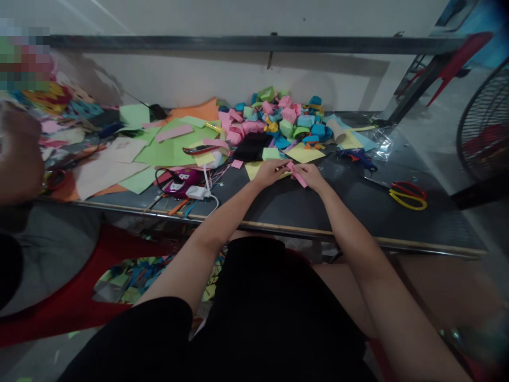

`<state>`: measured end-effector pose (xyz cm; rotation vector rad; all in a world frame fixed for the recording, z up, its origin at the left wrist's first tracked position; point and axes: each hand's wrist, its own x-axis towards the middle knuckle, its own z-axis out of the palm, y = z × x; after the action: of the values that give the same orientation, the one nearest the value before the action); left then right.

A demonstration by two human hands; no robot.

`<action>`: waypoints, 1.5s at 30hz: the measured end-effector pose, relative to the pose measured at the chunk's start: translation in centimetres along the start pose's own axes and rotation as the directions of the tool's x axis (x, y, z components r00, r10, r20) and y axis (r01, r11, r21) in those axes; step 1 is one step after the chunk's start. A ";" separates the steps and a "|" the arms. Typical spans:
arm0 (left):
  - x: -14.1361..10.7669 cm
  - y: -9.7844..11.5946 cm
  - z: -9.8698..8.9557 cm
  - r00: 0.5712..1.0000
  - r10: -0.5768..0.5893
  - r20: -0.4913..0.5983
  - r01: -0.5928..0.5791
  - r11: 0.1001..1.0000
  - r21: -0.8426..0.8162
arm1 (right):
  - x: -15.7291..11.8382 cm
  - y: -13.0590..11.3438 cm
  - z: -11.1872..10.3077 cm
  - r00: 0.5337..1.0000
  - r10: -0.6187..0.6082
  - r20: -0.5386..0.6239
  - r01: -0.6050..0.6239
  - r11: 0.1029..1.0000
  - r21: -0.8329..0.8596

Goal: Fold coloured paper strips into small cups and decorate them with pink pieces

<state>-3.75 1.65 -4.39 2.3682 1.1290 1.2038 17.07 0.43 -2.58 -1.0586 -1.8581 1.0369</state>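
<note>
A narrow pink paper strip (298,176) is pinched between my two hands above the dark table. My left hand (271,172) grips its upper left end with the fingertips. The fingers of my right hand (311,175) close on the strip from the other side, and its lower end sticks out below them. Just beyond my hands lie a yellow paper sheet (305,153) and a light green paper piece (271,154). Behind these, a dark phone-like slab (252,147) rests by a heap of small folded paper pieces (288,119) in pink, blue, green and yellow.
Scissors with red and yellow handles (407,195) lie to the right, near a blue glue gun (358,157). A purple power strip (183,183) with a white charger and cable sits left. Coloured sheets (167,146) cover the left side, where another person's arm (19,154) shows. A fan (485,116) stands at right.
</note>
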 end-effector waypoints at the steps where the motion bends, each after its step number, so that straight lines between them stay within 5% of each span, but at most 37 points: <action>1: 0.0 0.0 0.0 1.000 0.010 -0.003 -0.010 1.000 0.000 | 0.0 0.0 0.0 1.000 0.006 -0.003 -0.006 1.000 -0.017; 18: -0.3 0.7 -0.2 0.992 0.117 -0.054 -0.118 0.993 -0.015 | -0.4 -0.7 -0.1 0.999 0.047 0.017 -0.046 0.999 -0.022; 30: -0.1 1.6 -0.6 0.998 0.011 0.058 -0.010 1.000 -0.017 | -0.1 -0.3 -0.1 0.996 -0.044 0.075 0.045 0.999 -0.005; 45: -0.2 1.7 -0.6 0.999 -0.033 -0.012 0.031 0.991 -0.130 | -0.5 -1.0 0.2 0.997 -0.038 0.070 0.039 0.999 0.000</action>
<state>-3.33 0.31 -3.22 2.2403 1.0551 1.2461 16.83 -0.42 -1.87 -0.9950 -1.9283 1.0624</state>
